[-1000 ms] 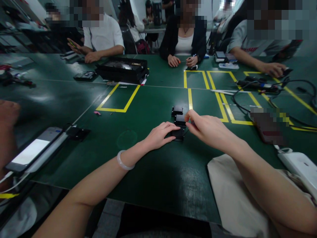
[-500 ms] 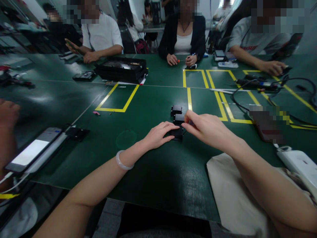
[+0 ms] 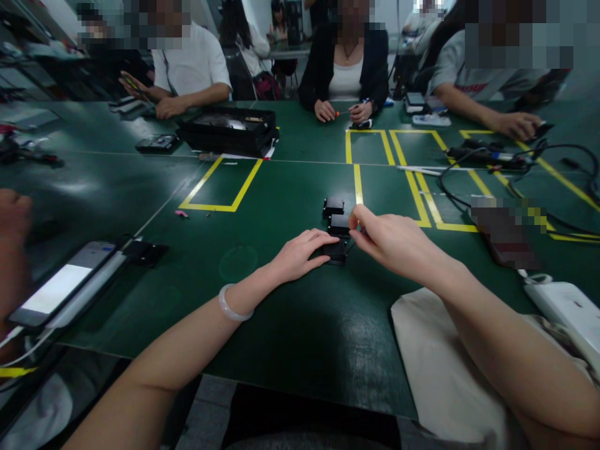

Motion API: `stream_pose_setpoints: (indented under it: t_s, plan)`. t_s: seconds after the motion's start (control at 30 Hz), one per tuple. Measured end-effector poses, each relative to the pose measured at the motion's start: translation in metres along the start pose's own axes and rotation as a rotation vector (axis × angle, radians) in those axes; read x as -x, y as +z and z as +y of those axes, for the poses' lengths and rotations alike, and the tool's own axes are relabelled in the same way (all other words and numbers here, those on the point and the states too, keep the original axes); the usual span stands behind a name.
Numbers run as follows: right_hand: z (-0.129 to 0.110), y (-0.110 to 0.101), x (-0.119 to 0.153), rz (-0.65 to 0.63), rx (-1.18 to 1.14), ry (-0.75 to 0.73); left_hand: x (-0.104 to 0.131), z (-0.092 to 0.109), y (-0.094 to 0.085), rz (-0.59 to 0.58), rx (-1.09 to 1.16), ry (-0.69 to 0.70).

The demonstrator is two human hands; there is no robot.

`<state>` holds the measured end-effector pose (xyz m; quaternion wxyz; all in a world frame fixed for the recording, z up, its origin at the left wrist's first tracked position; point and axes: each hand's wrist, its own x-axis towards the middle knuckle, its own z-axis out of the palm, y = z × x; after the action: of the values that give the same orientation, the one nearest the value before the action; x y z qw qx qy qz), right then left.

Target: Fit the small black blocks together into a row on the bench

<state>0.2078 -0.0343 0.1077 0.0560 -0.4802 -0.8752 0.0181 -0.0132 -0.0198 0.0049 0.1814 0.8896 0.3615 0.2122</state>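
Note:
Three small black box-shaped parts lie in a short row on the green table. My left hand (image 3: 300,256) rests beside the nearest black part (image 3: 335,252), gripping it with the fingers on top and the thumb at its near left side. My right hand (image 3: 387,240) is closed in a pinch just right of this part. From its fingers a thin dark tool (image 3: 350,248) slants down to the part's right edge; the rest is hidden in the hand. Just behind are the middle black part (image 3: 338,225) and the farthest black part (image 3: 334,206).
A black tray (image 3: 227,131) stands toward the far left. Yellow tape (image 3: 359,184) outlines rectangles on the table. A lit phone (image 3: 63,281) lies at left, a beige cloth bag (image 3: 435,350) and white power bank (image 3: 565,312) at right. Several people sit around the table.
My right hand's fingertips have shifted very slightly at the tool. My left hand and the black parts stay in place.

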Motion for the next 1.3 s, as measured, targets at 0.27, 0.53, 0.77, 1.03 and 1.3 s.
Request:
stream_pose_setpoints:
  t_s: [0.27,0.53,0.77,1.03,1.3]
  plan:
    - [-0.0017,0.0010,-0.0012,0.003,0.006,0.033,-0.0006,-0.0001,0.0005,-0.001,-0.006,0.014]
    - [-0.0017,0.0016,-0.0003,0.038,-0.074,0.008,-0.0005,0.0000,0.0004,-0.003,-0.011,0.016]
    - [-0.0008,0.0040,-0.0010,0.046,-0.024,0.012,-0.0006,-0.0004,0.0008,-0.006,-0.017,0.010]
    - [0.0005,0.0065,-0.0015,0.064,-0.063,-0.015,0.0000,-0.0012,0.0019,0.006,-0.019,0.006]
    - [0.0006,0.0089,-0.0016,0.088,-0.074,-0.021,-0.0008,-0.0005,0.0012,0.000,-0.018,0.005]
